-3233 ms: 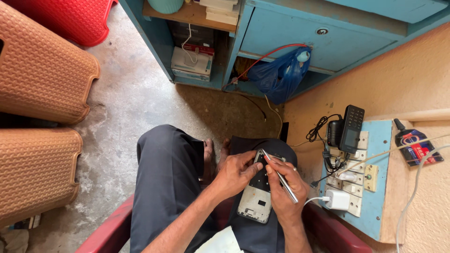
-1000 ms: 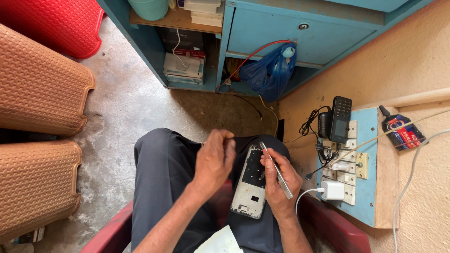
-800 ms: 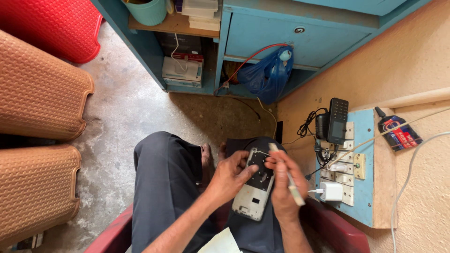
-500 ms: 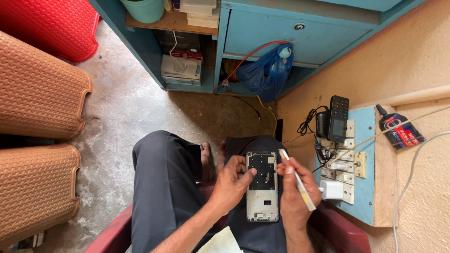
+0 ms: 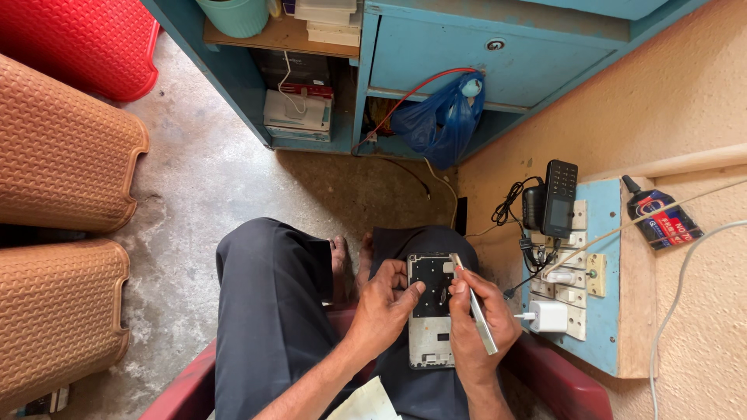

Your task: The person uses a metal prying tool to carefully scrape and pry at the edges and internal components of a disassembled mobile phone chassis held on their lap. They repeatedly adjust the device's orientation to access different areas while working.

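A: While it lies on the lap, how does the phone frame [image 5: 430, 319] handle?

B: Light, thin, likely fragile; take it by the edges. Left hand [image 5: 384, 306] closes on its left edge; right hand [image 5: 476, 319] is pinched shut around tweezers [image 5: 475, 305], tip at its top.

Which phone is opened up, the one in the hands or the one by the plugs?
The opened phone on the lap, held by both hands, shows its bare insides. The black keypad phone on the socket board is whole and closed.
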